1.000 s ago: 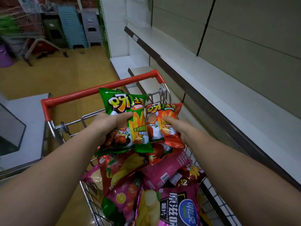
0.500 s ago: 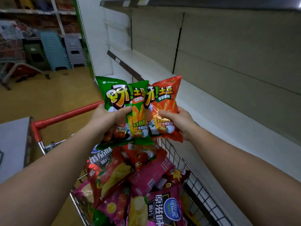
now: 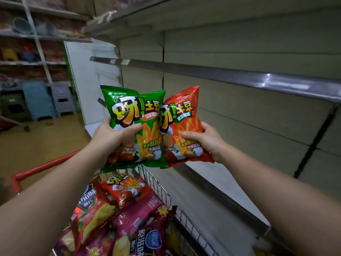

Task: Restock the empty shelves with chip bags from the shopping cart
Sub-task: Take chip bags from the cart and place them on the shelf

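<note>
my left hand point(image 3: 108, 137) grips the green chip bag point(image 3: 134, 124) at the middle of the frame, thumb curled across its front, and my right hand point(image 3: 204, 139) pinches the red chip bag point(image 3: 184, 126) just beside it, the green bag's edge overlapping the red one. both bags are upright above the shopping cart point(image 3: 166, 196) at the bottom centre, which holds more chip bags point(image 3: 129, 209), with the bare shelf point(image 3: 239, 78) across the upper right.

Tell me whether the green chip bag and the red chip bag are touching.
Touching. The head view shows the green chip bag, held by the left hand, overlapping the left edge of the red chip bag with no gap.
</note>
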`<action>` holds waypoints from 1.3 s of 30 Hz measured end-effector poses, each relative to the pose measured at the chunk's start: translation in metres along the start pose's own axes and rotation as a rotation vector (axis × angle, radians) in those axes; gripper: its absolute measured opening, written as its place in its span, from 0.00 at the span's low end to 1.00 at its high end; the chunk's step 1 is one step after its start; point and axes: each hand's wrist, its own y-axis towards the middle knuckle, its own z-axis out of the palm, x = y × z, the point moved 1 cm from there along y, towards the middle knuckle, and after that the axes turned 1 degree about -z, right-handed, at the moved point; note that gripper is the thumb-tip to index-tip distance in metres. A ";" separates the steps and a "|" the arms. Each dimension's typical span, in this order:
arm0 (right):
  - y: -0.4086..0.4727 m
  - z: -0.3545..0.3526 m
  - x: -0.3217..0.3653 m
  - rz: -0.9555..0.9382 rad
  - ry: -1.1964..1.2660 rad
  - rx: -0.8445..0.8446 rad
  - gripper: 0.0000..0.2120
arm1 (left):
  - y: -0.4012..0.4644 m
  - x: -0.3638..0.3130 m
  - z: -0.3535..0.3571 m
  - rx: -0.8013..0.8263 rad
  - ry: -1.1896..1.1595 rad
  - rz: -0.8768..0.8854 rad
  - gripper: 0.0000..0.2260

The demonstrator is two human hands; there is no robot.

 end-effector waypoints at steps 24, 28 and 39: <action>-0.256 -0.116 0.084 -0.104 -0.140 -0.829 0.20 | -0.075 -0.129 0.115 0.835 -0.227 0.321 0.27; -0.314 -0.125 0.088 -0.089 -0.153 -0.993 0.18 | -0.109 -0.142 0.149 0.976 -0.255 0.367 0.16; -0.463 -0.141 0.104 0.005 -0.137 -1.287 0.12 | -0.224 -0.175 0.215 1.333 -0.237 0.423 0.34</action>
